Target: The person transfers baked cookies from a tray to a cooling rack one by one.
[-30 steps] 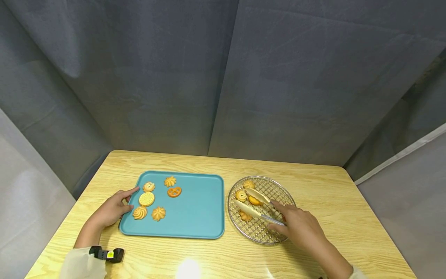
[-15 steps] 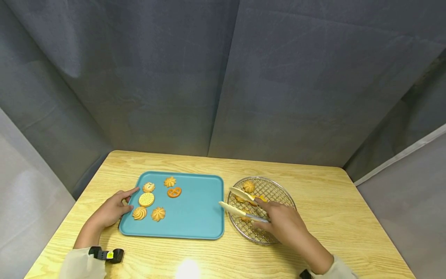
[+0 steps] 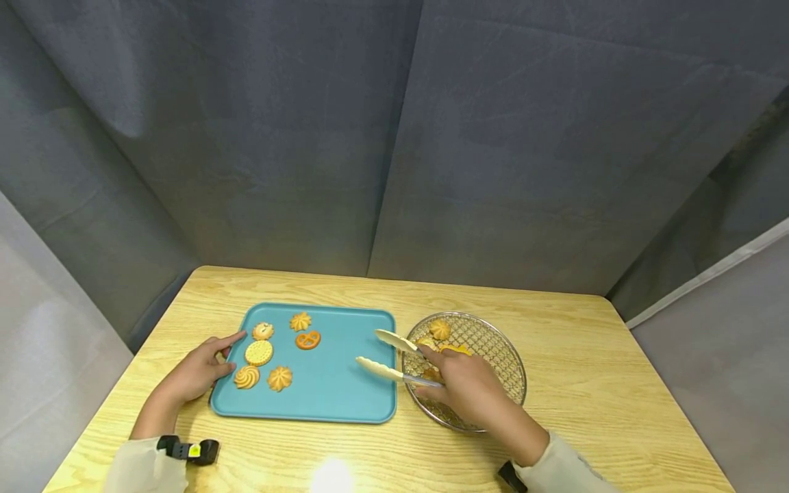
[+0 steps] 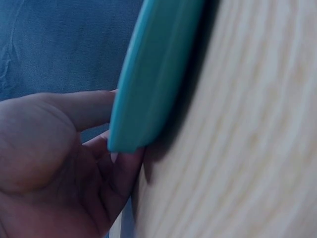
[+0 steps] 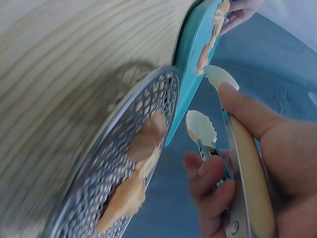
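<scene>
My left hand [image 3: 198, 371] holds the left edge of a blue-green tray [image 3: 345, 400], with fingers reaching under the rim in the left wrist view. Several cookies lie on the tray's left half, among them a round cookie [image 3: 259, 352], a swirl cookie [image 3: 246, 377] and a pretzel [image 3: 308, 339]. My right hand [image 3: 471, 383] grips a pair of tongs [image 3: 379, 368] with cream tips. Spread apart over the tray's right side, the tips have nothing between them. Below that hand stands a round wire mesh basket [image 3: 502, 356], where a flower-shaped cookie [image 3: 440, 329] and other cookies lie, partly covered.
Tray and basket sit side by side on a wooden table [image 3: 579, 383]. Grey curtains [image 3: 505, 157] hang close behind its far edge. A black wrist strap [image 3: 188, 449] is on the left arm.
My right hand has moved left with the tongs, whose tips went from above the basket's cookies to above the tray's right side. The left hand stays at the tray's edge.
</scene>
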`<state>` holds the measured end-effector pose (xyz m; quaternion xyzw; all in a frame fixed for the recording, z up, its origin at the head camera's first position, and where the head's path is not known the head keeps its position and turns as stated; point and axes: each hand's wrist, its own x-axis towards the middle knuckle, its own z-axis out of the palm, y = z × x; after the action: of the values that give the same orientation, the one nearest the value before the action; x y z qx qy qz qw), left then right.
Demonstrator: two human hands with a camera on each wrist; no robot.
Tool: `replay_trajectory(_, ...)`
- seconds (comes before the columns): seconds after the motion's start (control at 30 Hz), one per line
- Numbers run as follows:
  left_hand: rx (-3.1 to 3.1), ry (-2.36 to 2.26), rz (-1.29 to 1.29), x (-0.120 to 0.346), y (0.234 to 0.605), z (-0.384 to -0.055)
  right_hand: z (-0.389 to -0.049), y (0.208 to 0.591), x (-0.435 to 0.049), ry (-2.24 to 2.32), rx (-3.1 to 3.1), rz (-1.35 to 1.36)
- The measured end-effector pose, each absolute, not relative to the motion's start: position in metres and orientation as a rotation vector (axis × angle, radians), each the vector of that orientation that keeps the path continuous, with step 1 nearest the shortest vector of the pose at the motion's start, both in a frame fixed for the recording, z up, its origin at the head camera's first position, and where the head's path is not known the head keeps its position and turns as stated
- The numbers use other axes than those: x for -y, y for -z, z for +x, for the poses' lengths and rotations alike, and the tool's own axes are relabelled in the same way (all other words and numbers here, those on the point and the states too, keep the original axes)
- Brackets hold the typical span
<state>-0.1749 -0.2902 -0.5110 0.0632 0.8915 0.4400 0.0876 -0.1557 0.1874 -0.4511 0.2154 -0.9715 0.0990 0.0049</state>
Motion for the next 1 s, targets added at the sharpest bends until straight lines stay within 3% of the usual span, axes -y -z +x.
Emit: replay_trajectory(1.0,-2.664,-1.298,0.209,0.291,0.511,-0.175,-0.181,0.458,-0.11,-0.341,3.099,0.797)
